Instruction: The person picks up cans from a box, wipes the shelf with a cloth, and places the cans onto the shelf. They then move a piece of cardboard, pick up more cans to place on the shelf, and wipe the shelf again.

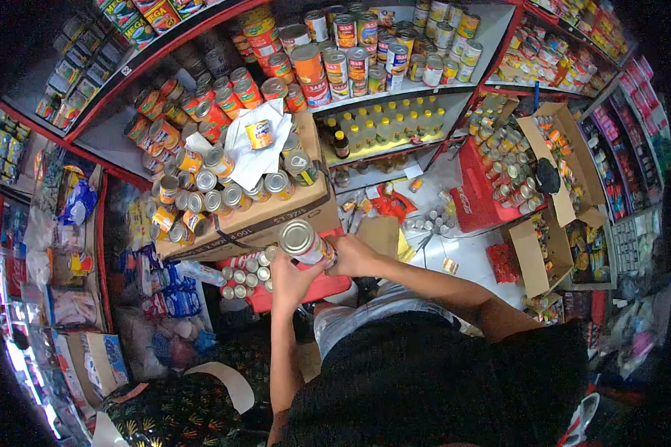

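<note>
A tin can (304, 241) with a silver lid and an orange-and-white label lies on its side between both of my hands. My left hand (289, 281) cups it from below and my right hand (353, 255) grips its far end. The can is held just in front of a cardboard box (276, 212) whose top carries several more cans (212, 195) and crumpled white paper (252, 145). Below my hands a red crate (265, 296) holds small silver-topped cans (244, 277).
Shelves (395, 91) full of cans and yellow bottles (395, 123) stand ahead and to the left. On the floor at right are a red crate of cans (479, 195) and open cardboard boxes (555, 160). Packaged goods (74, 246) crowd the left side.
</note>
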Demonstrator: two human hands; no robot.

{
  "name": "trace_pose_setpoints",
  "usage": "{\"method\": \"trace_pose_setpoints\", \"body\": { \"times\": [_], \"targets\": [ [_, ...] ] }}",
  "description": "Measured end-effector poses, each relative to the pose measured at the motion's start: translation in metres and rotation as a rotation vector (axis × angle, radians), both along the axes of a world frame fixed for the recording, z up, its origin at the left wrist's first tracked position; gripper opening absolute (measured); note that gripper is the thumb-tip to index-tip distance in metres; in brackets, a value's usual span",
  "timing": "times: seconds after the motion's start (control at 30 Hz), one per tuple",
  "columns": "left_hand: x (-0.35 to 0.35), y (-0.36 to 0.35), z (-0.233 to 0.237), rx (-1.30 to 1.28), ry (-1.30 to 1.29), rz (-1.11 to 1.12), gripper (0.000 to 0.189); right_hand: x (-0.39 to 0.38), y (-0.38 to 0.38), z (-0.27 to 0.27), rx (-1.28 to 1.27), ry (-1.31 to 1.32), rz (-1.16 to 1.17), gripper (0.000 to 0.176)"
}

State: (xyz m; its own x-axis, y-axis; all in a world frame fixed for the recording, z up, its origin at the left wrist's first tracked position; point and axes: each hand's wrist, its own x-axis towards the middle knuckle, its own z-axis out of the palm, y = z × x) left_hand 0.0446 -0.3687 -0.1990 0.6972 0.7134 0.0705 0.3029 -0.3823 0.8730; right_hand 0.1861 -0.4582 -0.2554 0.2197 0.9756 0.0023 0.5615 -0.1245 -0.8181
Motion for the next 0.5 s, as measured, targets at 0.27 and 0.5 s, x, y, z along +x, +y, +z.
{"method": "trace_pose_setpoints", "body": {
  "times": [0.27,0.5],
  "targets": [
    [-0.016,-0.007,-0.036,-0.019,0.065,0.046,0.044,-0.013,-0.007,-0.012,-0.163,0.175,0.075,0.050],
    [-0.030,-0.022,-0.054,-0.331,-0.142,0.050,0.060,-0.024,-0.011,-0.036,-0.052,0.185,0.145,0.053]
  ]
}}
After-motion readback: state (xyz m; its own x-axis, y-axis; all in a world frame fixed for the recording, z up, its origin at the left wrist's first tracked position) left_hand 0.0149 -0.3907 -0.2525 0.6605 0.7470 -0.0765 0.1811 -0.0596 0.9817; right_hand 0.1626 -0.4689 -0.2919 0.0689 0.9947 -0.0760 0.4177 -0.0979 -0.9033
